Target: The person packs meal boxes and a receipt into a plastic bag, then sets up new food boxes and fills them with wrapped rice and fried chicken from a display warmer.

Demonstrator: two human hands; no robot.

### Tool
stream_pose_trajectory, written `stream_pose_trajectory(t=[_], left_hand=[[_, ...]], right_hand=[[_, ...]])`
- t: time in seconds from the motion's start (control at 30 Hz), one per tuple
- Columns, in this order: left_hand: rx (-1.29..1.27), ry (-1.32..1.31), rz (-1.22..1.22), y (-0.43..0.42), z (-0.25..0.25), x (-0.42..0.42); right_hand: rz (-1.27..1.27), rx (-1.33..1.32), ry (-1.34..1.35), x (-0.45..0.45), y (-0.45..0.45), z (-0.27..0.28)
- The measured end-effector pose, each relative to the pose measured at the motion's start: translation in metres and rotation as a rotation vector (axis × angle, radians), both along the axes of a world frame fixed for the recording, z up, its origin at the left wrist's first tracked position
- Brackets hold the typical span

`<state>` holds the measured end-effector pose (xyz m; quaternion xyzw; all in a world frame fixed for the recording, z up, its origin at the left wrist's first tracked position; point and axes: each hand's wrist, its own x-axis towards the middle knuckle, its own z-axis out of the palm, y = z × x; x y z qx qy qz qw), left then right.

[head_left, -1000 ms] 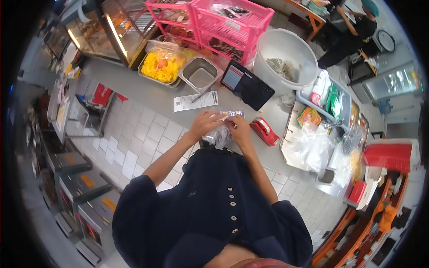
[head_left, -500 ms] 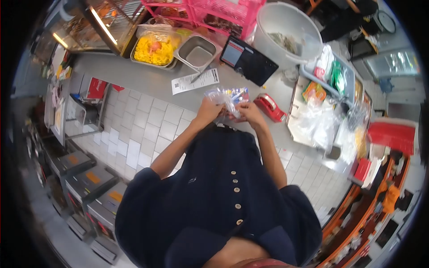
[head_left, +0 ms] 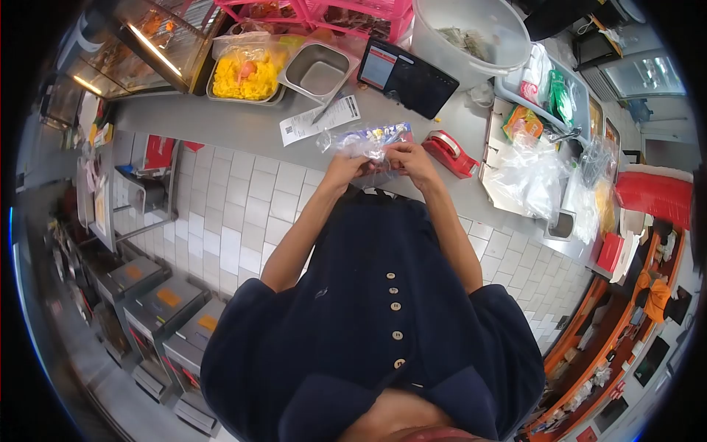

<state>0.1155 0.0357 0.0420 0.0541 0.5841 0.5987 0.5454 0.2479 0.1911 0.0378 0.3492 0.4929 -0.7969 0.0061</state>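
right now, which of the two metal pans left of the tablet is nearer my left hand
The pan beside the tablet; the other, by the display case, holds yellow food.

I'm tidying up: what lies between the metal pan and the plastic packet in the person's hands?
A printed paper slip with a pen on it lies between the metal pan and the plastic packet, as the head view shows.

Tape dispenser (head_left: 451,153) blocks right hand (head_left: 414,162) sideways; tablet (head_left: 414,82) obstructs ahead; counter (head_left: 199,116) offers passage leftward.
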Motion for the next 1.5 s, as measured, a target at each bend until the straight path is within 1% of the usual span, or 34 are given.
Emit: stream_pose_trajectory(t=[0.1, 0.27, 0.33, 0.37, 0.43, 0.47, 0.53, 0.57, 0.63, 0.67, 0.73, 0.87, 0.93, 1.0, 1.07, 1.1, 1.17, 1.23, 1.27, 1.3, 1.37, 1.43, 1.5], left_hand=[[-0.014, -0.004, -0.035, 0.000, -0.002, -0.003], [0.009, -0.019, -0.008, 0.000, -0.007, -0.002], [0.016, -0.032, -0.002, 0.000, -0.010, -0.004], [0.009, -0.016, -0.030, 0.000, -0.012, -0.007], [0.002, 0.001, -0.060, -0.001, -0.017, -0.009], [0.013, -0.014, -0.054, -0.001, -0.019, -0.009], [0.024, -0.027, -0.049, 0.000, -0.012, -0.008], [0.024, -0.020, -0.030, 0.000, -0.009, -0.006], [0.026, -0.015, -0.012, 0.000, -0.009, -0.004], [0.038, -0.024, -0.013, -0.001, -0.015, -0.005], [0.051, -0.032, -0.014, -0.002, -0.018, -0.006], [0.044, -0.045, -0.011, -0.002, -0.021, -0.008], [0.044, -0.047, -0.026, 0.001, -0.014, -0.007], [0.030, -0.011, 0.051, 0.004, -0.008, -0.002], [0.030, -0.028, 0.014, 0.002, -0.011, -0.007], [0.030, -0.046, -0.023, 0.001, -0.010, -0.009], [0.042, -0.045, -0.009, 0.002, -0.009, -0.007], [0.054, -0.041, 0.012, 0.001, -0.013, -0.008], [0.047, -0.039, -0.036, 0.000, -0.017, -0.011], [0.040, -0.037, -0.086, -0.001, -0.017, -0.013], [0.026, -0.039, -0.068, 0.000, -0.018, -0.013], [0.012, -0.042, -0.052, 0.003, -0.013, -0.010], [0.009, -0.077, -0.007, 0.004, -0.008, -0.008]], right_hand=[[-0.044, -0.012, 0.017, -0.002, -0.003, 0.000], [-0.054, -0.017, 0.026, -0.001, -0.005, -0.002], [0.014, 0.085, -0.031, -0.003, -0.008, 0.000], [0.012, 0.084, -0.031, -0.003, -0.009, 0.001], [0.013, 0.130, 0.040, -0.004, -0.011, 0.002], [0.011, 0.131, 0.041, -0.003, -0.012, 0.003], [0.003, 0.224, 0.041, -0.003, -0.014, 0.013], [0.000, 0.223, 0.041, -0.004, -0.016, 0.012], [-0.110, 0.080, 0.049, -0.005, -0.017, 0.011], [-0.111, 0.080, 0.050, -0.005, -0.017, 0.009], [-0.140, -0.025, 0.034, -0.004, -0.016, 0.006], [-0.144, -0.035, 0.016, -0.004, -0.015, 0.005], [-0.121, 0.022, -0.016, -0.006, -0.019, 0.010], [-0.101, 0.047, -0.006, -0.007, -0.021, 0.010], [-0.084, 0.072, 0.003, -0.006, -0.021, 0.010], [-0.104, 0.041, 0.003, -0.006, -0.022, 0.009], [-0.124, 0.012, 0.003, -0.004, -0.018, 0.003], [-0.184, -0.123, 0.015, -0.005, -0.014, -0.003], [-0.181, -0.125, 0.016, -0.004, -0.015, -0.006], [-0.181, -0.117, 0.020, -0.004, -0.016, -0.002], [-0.183, -0.108, 0.023, -0.005, -0.019, 0.003], [-0.107, 0.035, -0.026, -0.007, -0.022, 0.003], [-0.140, -0.013, -0.012, -0.006, -0.021, 0.002]])
